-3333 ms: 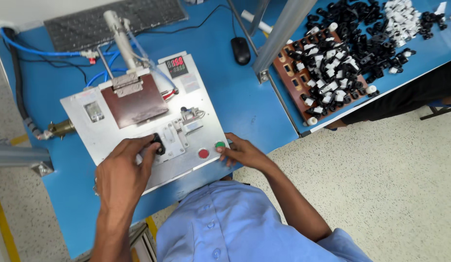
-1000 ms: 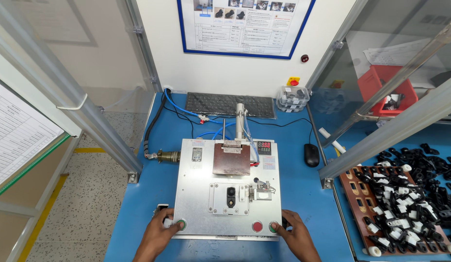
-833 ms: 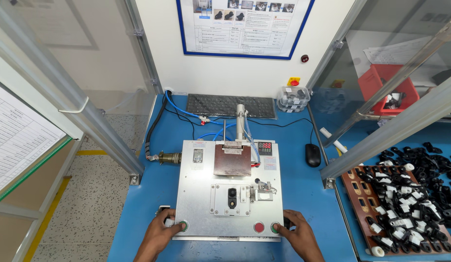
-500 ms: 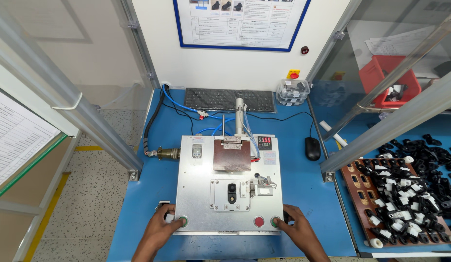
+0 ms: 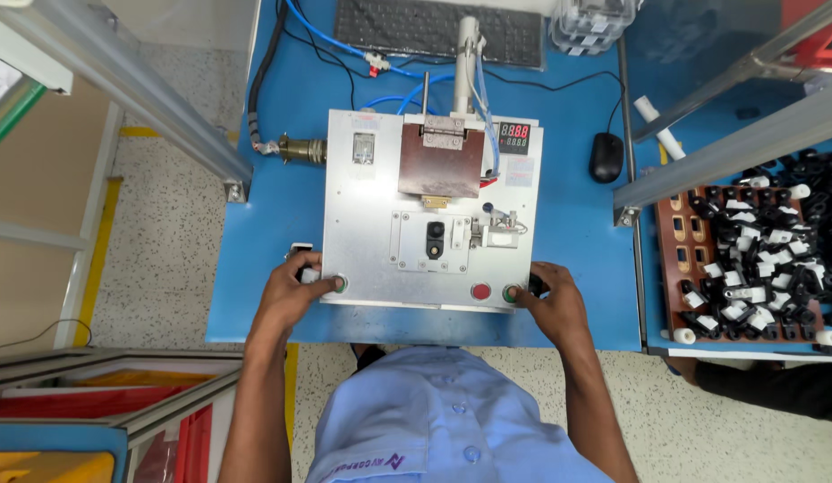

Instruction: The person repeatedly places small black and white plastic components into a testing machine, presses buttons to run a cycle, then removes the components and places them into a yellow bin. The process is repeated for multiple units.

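A grey metal test fixture [image 5: 371, 224] sits on the blue table [image 5: 282, 215]. It carries a brown hinged plate [image 5: 440, 161], a red digit display [image 5: 514, 136] and a small black part [image 5: 435, 240] seated in its middle nest. My left hand [image 5: 291, 295] rests at the front left corner, thumb by the left green button [image 5: 341, 284]. My right hand [image 5: 556, 302] rests at the front right corner, thumb on the right green button [image 5: 510, 292]. A red button [image 5: 480, 291] lies just left of that one. Neither hand holds anything that I can make out.
A brown tray [image 5: 671, 259] with several black and white parts stands to the right, behind a slanted metal rail [image 5: 729, 148]. A black mouse [image 5: 606, 156], a keyboard [image 5: 438, 27] and blue hoses [image 5: 394, 94] lie behind the fixture. Another slanted rail [image 5: 139, 85] crosses the left.
My left hand went from the black part in the middle to the front left corner. Over the last second both hands stay on the corners while my view tips down and closer.
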